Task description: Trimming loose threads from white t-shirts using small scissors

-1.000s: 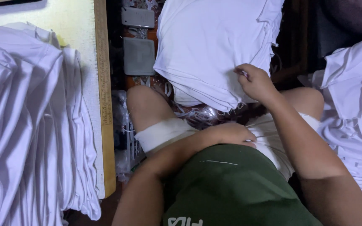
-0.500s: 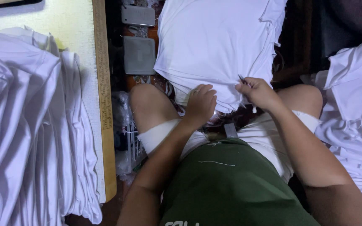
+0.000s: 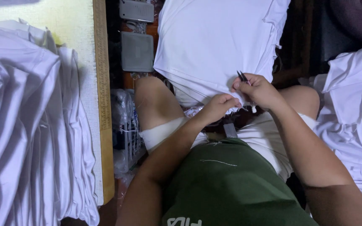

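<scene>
Surface: pale worktable (image 3: 34, 12) bearing heaped white cloth (image 3: 26, 138).
Garment: white fabric piece (image 3: 214, 42) draped over knees.
Left hand (image 3: 216, 108): pinching its hem.
Right hand (image 3: 259, 90): closed around small dark thread snips (image 3: 242, 76), beside hem.

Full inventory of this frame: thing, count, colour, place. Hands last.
white garment: 1, white, draped over the knees, top centre, lower edge pinched by both hands
snips: 1, dark, tips poking up from right hand
fabric pile: 1, white, on table at left
table: 1, pale yellow top, upper left
ruler: 1, wooden, along table edge
grey plates: 2, grey, below table, top centre
second fabric pile: 1, white, right edge
shirt: 1, green, bottom centre
shorts: 1, white, on thighs
left hand: gripping garment hem
right hand: holding snips at hem
</scene>
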